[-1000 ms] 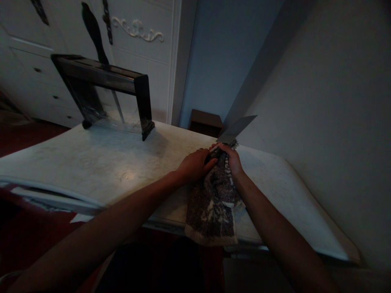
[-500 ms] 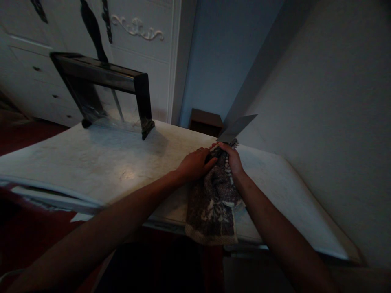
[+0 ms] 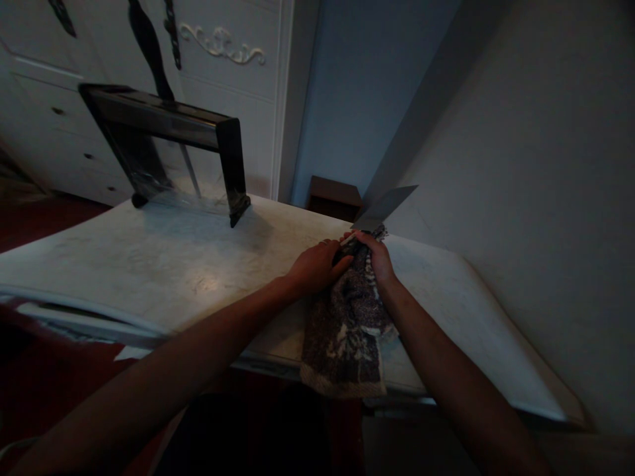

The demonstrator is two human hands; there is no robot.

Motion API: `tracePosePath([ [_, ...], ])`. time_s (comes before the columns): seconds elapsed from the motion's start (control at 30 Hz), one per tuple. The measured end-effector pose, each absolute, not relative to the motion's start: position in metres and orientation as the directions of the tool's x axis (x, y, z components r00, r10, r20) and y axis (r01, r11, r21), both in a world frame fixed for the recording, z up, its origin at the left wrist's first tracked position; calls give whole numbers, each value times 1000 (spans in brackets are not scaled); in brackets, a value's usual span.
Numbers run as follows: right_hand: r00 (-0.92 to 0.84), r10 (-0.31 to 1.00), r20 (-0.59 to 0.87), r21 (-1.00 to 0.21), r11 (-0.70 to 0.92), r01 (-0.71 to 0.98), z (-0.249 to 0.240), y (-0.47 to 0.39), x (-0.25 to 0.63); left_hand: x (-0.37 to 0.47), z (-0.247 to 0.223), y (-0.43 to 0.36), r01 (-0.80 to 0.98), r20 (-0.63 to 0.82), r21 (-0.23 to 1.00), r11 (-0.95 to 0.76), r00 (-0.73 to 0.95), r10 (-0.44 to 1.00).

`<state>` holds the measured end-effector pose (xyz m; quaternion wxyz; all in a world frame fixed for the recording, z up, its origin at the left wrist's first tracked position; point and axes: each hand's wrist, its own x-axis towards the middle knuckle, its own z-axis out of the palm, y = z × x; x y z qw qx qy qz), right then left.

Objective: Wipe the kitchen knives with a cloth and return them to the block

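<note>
A dark brown patterned towel (image 3: 342,350) with pale edges is bunched around the lower end of a flat metal blade (image 3: 384,206), which looks like a cleaver's. The blade sticks out past my fingers, tilted up to the right; its handle is hidden. My left hand (image 3: 317,264) is closed on the towel from the left, thumb on top. From the right, my right hand (image 3: 377,254) grips the bunched cloth just below the blade. The towel's loose end hangs over the front edge of the white table (image 3: 173,258).
A black-framed stand (image 3: 231,165) with a clear panel stands on the left of the table, with a dark handle (image 3: 149,49) rising from it. Behind are a white cabinet (image 3: 243,99) and a small brown box (image 3: 335,193). A pale wall (image 3: 520,165) borders the right.
</note>
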<state>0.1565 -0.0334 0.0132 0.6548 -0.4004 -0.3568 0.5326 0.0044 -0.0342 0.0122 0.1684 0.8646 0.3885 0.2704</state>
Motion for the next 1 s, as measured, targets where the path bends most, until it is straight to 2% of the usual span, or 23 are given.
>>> tracePosePath([
  [0.53,170,985,18,-883,96,-460,12,-33,157,5,10,-34,574,349,497,-651,555,755],
  [1.0,150,988,31,-905,91,-415,15,-34,157,4,12,-34,581,336,494,-648,560,758],
])
